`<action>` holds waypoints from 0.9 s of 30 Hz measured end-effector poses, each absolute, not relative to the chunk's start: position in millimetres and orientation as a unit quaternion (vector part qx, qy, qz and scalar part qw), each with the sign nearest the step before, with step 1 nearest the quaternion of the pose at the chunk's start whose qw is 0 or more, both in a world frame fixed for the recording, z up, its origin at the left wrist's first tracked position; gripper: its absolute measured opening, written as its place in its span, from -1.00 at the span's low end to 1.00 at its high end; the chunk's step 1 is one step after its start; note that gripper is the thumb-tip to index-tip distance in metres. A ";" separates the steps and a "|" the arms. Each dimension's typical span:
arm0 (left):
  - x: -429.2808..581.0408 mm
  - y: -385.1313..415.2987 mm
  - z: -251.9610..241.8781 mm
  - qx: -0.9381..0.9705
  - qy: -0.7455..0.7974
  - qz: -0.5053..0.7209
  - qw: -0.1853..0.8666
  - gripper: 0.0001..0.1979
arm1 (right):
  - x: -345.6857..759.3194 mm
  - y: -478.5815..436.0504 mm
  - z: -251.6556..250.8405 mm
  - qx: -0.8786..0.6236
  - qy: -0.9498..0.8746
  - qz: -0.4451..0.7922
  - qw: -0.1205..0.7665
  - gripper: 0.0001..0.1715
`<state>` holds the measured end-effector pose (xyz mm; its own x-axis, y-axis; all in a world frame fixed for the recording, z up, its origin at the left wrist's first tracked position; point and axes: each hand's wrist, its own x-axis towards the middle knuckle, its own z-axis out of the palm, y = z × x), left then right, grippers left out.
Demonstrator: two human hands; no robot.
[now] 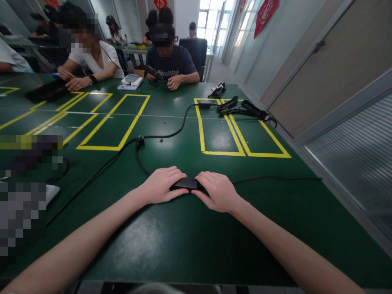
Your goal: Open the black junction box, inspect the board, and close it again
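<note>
A black power adapter lies flat near the middle of the green table. My left hand grips its left end, thumb in front and fingers behind. Around the right end close the fingers of my right hand. A thin black cable runs right from behind my right hand to the table's edge. On the left, a thicker black cord goes from beside my left hand up to a black plug.
Yellow tape rectangles mark the table. Another black adapter and bundled black cables lie at the far right. A long cord crosses the left side. Co-workers sit across the table, one holding a dark device.
</note>
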<state>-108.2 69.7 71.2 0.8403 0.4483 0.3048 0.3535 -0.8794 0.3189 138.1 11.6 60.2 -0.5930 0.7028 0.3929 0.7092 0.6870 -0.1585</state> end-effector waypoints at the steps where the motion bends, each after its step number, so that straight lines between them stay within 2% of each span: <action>1: -110.2 70.6 71.8 0.948 0.220 0.189 0.134 -0.63 | 138.8 11.7 60.7 -0.402 -0.889 -0.006 0.218 -0.68; 10: -111.2 66.3 73.1 0.926 0.276 0.170 0.195 -0.70 | 140.0 12.3 60.5 -0.448 -0.872 0.035 0.192 -0.65; 12: -111.9 65.1 71.8 0.928 0.271 0.184 0.176 -0.64 | 141.7 12.8 60.3 -0.460 -0.865 0.036 0.194 -0.61; 15: -113.3 64.6 67.0 0.945 0.246 0.195 0.095 -0.38 | 143.7 13.6 59.4 -0.501 -0.841 0.053 0.196 -0.53; 16: -113.3 64.5 65.0 0.949 0.241 0.196 0.059 -0.37 | 144.0 13.8 58.5 -0.514 -0.833 0.063 0.195 -0.50; 19: -111.0 63.4 60.1 0.951 0.233 0.203 -0.014 -0.54 | 144.0 14.9 54.0 -0.540 -0.814 0.082 0.197 -0.39; 23: -106.8 60.1 58.4 0.952 0.224 0.204 -0.032 -0.53 | 144.8 16.2 48.6 -0.565 -0.795 0.092 0.202 -0.27; 25: -106.3 59.7 58.3 0.953 0.222 0.202 -0.032 -0.52 | 146.0 16.1 49.5 -0.566 -0.791 0.088 0.213 -0.30; 27: -106.7 60.8 58.0 0.952 0.228 0.202 -0.026 -0.51 | 147.3 15.5 53.0 -0.535 -0.807 0.076 0.237 -0.45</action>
